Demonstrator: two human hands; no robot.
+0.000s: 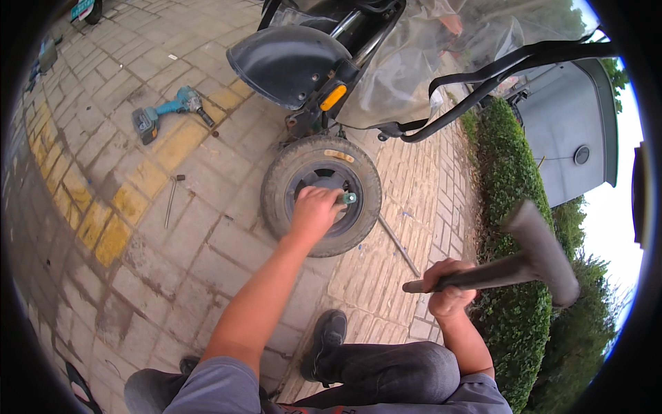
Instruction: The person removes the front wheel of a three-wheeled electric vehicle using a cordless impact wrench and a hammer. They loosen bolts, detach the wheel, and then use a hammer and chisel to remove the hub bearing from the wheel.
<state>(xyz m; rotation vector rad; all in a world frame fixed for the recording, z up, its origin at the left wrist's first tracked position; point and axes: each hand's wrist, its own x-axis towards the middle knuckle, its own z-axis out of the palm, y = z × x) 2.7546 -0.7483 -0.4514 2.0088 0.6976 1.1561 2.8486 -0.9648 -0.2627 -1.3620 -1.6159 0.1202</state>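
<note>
A wheel with a dusty black tyre (365,228) stands in front of me, mounted under a dark mudguard (283,65). My left hand (314,212) is at its hub, closed around a small green tool with a round, bright end (347,198). Whether that tool touches the hub is hidden by my fingers. Off to the right, my right hand (449,291) grips the handle of a mallet with a dark, thick head (545,252), held up and away from the wheel; the head is slightly blurred.
A teal cordless drill (181,103) lies on the paving at the left, with a thin T-shaped rod tool (170,203) nearer. A long metal bar (398,246) lies right of the tyre. Black tubing (476,83) and clear plastic sheeting (407,69) overhang. A hedge (514,179) borders the right.
</note>
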